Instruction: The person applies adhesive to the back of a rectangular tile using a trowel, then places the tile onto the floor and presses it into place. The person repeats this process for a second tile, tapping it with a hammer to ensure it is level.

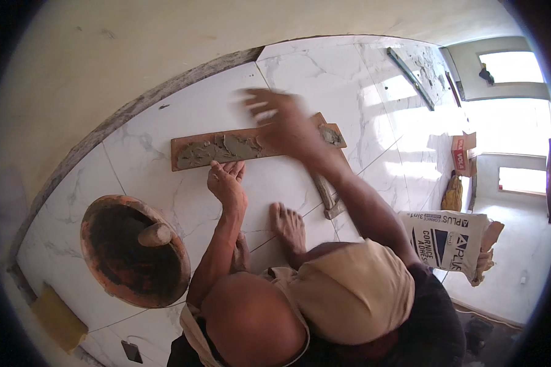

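A reddish-brown tile strip (180, 144) stretches across the white floor in front of me, its upper face spread with wet grey mortar (217, 150). My left hand (228, 183) grips its near edge, thumb and fingertips at the mortar's border. Over the strip's right part hovers my right hand (281, 122), smeared by motion, fingers apart and nothing visible in them. That hand and forearm hide some of the strip. Beside the right forearm lies a hammer-like tool (332, 208) with a wooden handle.
A round dark basin (95, 269) stands at left, holding a tool's rounded handle (155, 235). At right are a white paper sack (450, 241), a red-and-brown carton (463, 153) and a long straight bar (410, 78). A yellowish sponge-like block (58, 318) lies lower left. My bare foot (289, 226) is near the strip.
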Available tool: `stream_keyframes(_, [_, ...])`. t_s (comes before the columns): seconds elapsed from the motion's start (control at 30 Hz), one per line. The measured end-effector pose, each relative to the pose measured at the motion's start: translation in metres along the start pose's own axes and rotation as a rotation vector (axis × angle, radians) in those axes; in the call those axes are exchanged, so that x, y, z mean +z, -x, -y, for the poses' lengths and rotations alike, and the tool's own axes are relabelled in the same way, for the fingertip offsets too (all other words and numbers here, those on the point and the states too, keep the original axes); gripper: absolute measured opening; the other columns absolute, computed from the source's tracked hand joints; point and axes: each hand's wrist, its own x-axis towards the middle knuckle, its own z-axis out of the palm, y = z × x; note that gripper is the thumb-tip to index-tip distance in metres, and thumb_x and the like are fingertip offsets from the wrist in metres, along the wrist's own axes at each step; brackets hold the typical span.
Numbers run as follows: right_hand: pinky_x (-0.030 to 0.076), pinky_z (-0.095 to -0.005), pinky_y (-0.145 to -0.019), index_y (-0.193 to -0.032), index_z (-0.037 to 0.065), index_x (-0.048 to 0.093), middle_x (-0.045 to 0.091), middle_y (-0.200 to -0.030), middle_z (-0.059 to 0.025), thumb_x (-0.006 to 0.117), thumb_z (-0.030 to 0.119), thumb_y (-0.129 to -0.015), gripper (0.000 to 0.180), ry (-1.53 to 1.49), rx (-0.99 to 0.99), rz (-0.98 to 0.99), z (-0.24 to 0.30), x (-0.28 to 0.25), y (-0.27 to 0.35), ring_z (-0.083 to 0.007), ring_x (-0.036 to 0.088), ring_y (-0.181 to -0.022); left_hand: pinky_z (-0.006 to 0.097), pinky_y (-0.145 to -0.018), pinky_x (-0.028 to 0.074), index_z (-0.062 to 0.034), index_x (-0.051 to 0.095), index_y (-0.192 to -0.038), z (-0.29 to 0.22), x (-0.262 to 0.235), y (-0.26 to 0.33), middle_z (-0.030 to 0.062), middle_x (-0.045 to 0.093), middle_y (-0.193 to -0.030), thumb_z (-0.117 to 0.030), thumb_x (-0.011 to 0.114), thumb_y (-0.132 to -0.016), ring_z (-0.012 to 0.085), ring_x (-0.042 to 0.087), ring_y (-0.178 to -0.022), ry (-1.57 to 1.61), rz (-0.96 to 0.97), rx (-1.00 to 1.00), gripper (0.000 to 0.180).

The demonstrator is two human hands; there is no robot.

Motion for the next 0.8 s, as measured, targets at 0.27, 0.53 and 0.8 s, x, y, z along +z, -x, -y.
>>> stream_keyframes(0.27, [0.056, -0.0369, -0.087, -0.13, -0.001, 0.059, 0.067, -0.121, -0.0108, 0.044, 0.026, -0.108, 0.038, -0.685, 0.925, 0.065, -0.231, -0.122, 0.139, -0.0196, 0.067, -0.106, 0.047, -0.088, 0.056, -0.0025, 0.037, -0.116, 0.004, -0.003, -0.004, 0.0188, 0.058, -0.11, -0.043, 0.043, -0.107, 0.0325, 0.069, -0.089, -0.076, 0.048, 0.097, 0.042])
stream_keyframes(0.53, [0.05, -0.0367, -0.098, -0.136, -0.011, 0.051, 0.063, -0.128, -0.0149, 0.043, 0.018, -0.107, 0.042, -1.019, 0.913, 0.055, -0.21, -0.144, 0.138, -0.0209, 0.063, -0.113, 0.047, -0.088, 0.055, -0.0063, 0.037, -0.112, 0.028, 0.001, -0.006, 0.0098, 0.048, -0.104, -0.049, 0.049, -0.103, 0.0256, 0.065, -0.087, -0.124, 0.057, 0.165, 0.045])
stream_keyframes(0.8, [0.049, -0.0369, -0.1, -0.141, -0.012, 0.046, 0.062, -0.13, -0.0175, 0.043, 0.016, -0.106, 0.045, -0.883, 0.832, 0.142, -0.204, -0.142, 0.105, -0.0228, 0.062, -0.116, 0.045, -0.086, 0.054, -0.006, 0.039, -0.113, 0.015, 0.019, -0.005, 0.0107, 0.05, -0.108, -0.043, 0.045, -0.107, 0.0215, 0.057, -0.099, -0.104, -0.094, 0.185, 0.038])
